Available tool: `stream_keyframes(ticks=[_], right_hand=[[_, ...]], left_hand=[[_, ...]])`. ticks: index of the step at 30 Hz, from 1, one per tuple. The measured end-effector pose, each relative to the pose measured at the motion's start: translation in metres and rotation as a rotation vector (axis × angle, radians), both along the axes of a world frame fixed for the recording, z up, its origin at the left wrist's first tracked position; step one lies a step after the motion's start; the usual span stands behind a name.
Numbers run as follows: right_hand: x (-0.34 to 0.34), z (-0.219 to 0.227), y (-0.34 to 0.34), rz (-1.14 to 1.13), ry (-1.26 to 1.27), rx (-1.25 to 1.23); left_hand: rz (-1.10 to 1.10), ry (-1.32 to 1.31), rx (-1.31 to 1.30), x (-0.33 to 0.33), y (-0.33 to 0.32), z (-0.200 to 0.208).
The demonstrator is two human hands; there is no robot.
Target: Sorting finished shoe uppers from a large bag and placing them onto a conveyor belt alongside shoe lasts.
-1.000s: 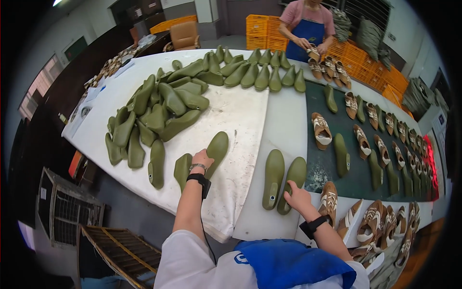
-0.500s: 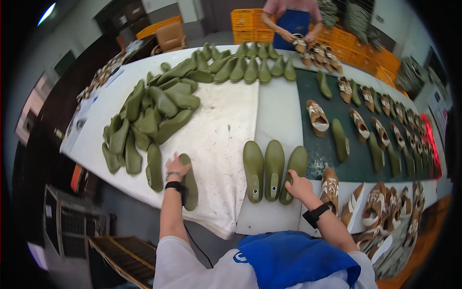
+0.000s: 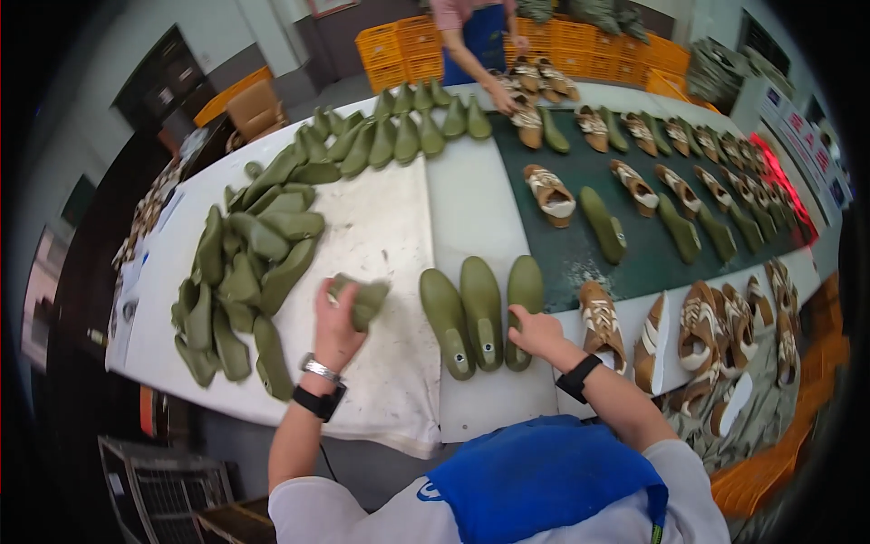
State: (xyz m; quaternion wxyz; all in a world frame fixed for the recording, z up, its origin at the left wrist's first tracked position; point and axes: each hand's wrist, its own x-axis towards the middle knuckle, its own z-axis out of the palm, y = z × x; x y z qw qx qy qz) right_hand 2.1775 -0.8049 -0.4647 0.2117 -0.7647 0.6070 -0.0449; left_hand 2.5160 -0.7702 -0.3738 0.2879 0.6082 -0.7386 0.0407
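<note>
My left hand (image 3: 337, 319) is closed around a green shoe last (image 3: 368, 303), which is raised over the white cloth and blurred by motion. On the white tabletop in front of me, two green lasts, a left one (image 3: 442, 313) and a middle one (image 3: 481, 304), lie side by side, toes pointing away. Beside them is a third last (image 3: 526, 283); the fingers of my right hand (image 3: 536, 335) grip its right side near the heel end. A heap of green lasts (image 3: 258, 238) covers the cloth to the left of my left hand.
Rows of brown-and-white sneakers (image 3: 550, 192) and lasts stand on a dark green mat (image 3: 566, 263) at right. More sneakers (image 3: 603, 317) sit along the near right edge. Across the table, a person in a blue apron (image 3: 475, 45) touches a sneaker. Orange crates (image 3: 381, 54) are stacked behind.
My left hand has lifted the last off the cloth and turned it. My right hand stays at the third last. The whole view has shifted, and the person opposite has set a sneaker on the mat.
</note>
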Motion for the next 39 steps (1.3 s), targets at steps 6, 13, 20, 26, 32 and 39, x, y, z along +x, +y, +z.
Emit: stream_keyframes(ticks=[6, 13, 20, 26, 32, 39], right_hand=[[0.006, -0.008, 0.002, 0.025, 0.046, -0.025], [-0.004, -0.004, -0.001, 0.013, 0.052, -0.015], [0.003, -0.005, -0.009, 0.052, 0.060, -0.015], [-0.003, -0.006, -0.005, 0.018, -0.002, -0.002], [-0.008, -0.007, 0.004, 0.013, -0.019, 0.007], [-0.010, 0.013, 0.013, -0.036, -0.090, 0.113]], left_hand=[[-0.258, 0.174, 0.273, -0.044, 0.064, -0.084], [0.830, -0.012, 0.073, 0.169, 0.055, -0.096], [0.927, 0.408, 0.351, 0.189, 0.087, -0.160], [0.479, 0.423, 0.371, 0.077, 0.024, -0.131], [0.265, 0.068, 0.331, 0.026, -0.126, -0.069], [-0.036, 0.200, 0.147, 0.007, -0.244, -0.051]])
